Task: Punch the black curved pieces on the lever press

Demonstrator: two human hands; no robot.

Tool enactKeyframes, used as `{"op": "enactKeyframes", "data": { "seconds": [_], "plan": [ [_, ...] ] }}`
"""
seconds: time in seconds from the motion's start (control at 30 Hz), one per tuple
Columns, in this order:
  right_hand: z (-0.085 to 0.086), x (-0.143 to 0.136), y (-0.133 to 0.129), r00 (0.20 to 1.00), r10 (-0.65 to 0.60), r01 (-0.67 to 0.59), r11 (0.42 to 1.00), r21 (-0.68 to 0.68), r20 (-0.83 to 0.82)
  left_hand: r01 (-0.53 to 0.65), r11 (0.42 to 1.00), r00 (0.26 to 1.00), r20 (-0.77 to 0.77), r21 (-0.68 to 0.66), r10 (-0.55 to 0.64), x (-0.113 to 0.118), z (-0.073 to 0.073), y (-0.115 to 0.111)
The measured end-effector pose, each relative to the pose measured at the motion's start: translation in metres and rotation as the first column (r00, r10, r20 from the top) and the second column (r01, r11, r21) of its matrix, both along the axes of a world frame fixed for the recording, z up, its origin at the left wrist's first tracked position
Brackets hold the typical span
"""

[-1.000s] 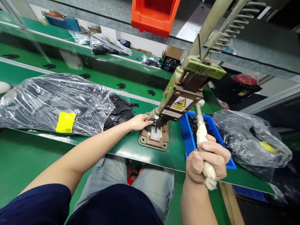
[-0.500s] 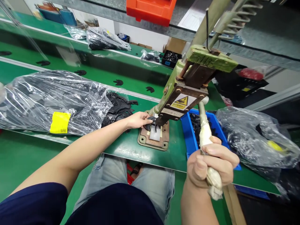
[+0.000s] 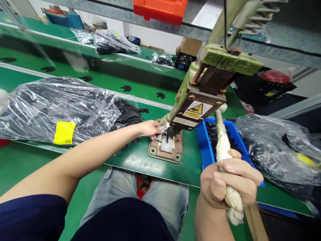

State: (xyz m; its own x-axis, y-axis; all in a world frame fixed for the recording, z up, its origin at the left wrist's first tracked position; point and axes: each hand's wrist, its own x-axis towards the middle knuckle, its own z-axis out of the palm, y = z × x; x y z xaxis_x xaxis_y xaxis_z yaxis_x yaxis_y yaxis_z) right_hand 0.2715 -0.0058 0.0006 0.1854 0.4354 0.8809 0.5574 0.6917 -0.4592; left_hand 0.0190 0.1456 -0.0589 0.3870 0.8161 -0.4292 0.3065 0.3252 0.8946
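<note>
My left hand (image 3: 152, 129) pinches a curved black plastic part (image 3: 159, 136) at the base of a green hand press (image 3: 184, 90). The part lies under the press's ram (image 3: 172, 130), beside a small metal plate (image 3: 167, 144) on the brown base (image 3: 155, 150). Part of it is hidden by my fingers and the ram. My right hand (image 3: 233, 182) is wrapped round the press lever (image 3: 223, 145), whose grip is covered in pale wrapping. A warning label (image 3: 195, 109) faces me on the press head.
Left of the press, black parts (image 3: 129, 112) spill from a clear plastic bag (image 3: 60, 103). A blue bin (image 3: 204, 144) holding black parts stands right of it, beside another bag (image 3: 278, 147). Several parts lie along the green surface behind. A metal shelf (image 3: 120, 13) with a red bin (image 3: 160, 10) hangs overhead.
My right hand and the lever have shifted slightly down and right in view. The part in my left hand has turned, now showing a lighter, greyer face. My left hand stays at the press base.
</note>
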Motion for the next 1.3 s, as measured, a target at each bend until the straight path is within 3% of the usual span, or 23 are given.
{"op": "enactKeyframes", "data": {
  "seconds": [0.13,0.27,0.37,0.43,0.5,0.6,0.63,0.7,0.8,0.87,1.07,1.3],
  "plan": [
    [0.013,-0.010,0.007,0.999,-0.012,0.017,0.995,0.099,-0.048,-0.012,0.991,1.000,-0.018,-0.130,0.009,0.000,0.007,-0.001],
    [0.059,-0.022,0.031,0.992,0.061,-0.021,0.946,0.323,-0.114,-0.024,0.988,1.000,-0.016,-0.150,0.022,0.004,0.006,-0.005],
    [0.103,-0.018,0.052,0.973,0.200,-0.160,0.943,0.291,-0.115,-0.056,0.992,0.998,0.029,-0.116,0.060,0.004,0.009,-0.013],
    [0.114,-0.010,0.060,0.966,0.229,-0.200,0.955,0.218,-0.119,-0.089,0.993,0.992,0.084,-0.076,0.095,-0.002,0.014,-0.023],
    [0.100,-0.003,0.061,0.974,0.163,-0.136,0.976,0.170,-0.158,-0.105,0.994,0.984,0.143,-0.027,0.108,-0.013,0.021,-0.038],
    [0.039,-0.006,0.048,0.968,0.096,-0.128,0.984,-0.125,-0.231,-0.075,0.996,0.972,0.225,0.042,0.063,-0.031,0.036,-0.066],
    [0.015,-0.012,0.040,0.965,0.140,-0.197,0.945,-0.260,-0.221,-0.055,0.997,0.968,0.246,0.059,0.039,-0.036,0.041,-0.075],
    [-0.027,-0.030,0.023,0.940,0.261,-0.337,0.816,-0.470,-0.220,-0.016,0.996,0.964,0.266,0.090,-0.009,-0.039,0.050,-0.094],
    [-0.062,-0.060,0.001,0.892,0.370,-0.448,0.657,-0.606,-0.259,0.026,0.991,0.964,0.261,0.132,-0.060,-0.035,0.061,-0.116],
    [-0.070,-0.074,-0.007,0.883,0.366,-0.468,0.628,-0.622,-0.295,0.043,0.987,0.968,0.240,0.153,-0.079,-0.029,0.065,-0.126],
    [-0.075,-0.083,-0.018,0.902,0.305,-0.432,0.666,-0.608,-0.307,0.074,0.990,0.976,0.196,0.116,-0.096,-0.021,0.071,-0.136],
    [-0.077,-0.072,-0.024,0.922,0.362,-0.366,0.705,-0.608,-0.135,0.128,0.992,0.982,0.140,-0.001,-0.126,-0.016,0.061,-0.126]
  ]
}}
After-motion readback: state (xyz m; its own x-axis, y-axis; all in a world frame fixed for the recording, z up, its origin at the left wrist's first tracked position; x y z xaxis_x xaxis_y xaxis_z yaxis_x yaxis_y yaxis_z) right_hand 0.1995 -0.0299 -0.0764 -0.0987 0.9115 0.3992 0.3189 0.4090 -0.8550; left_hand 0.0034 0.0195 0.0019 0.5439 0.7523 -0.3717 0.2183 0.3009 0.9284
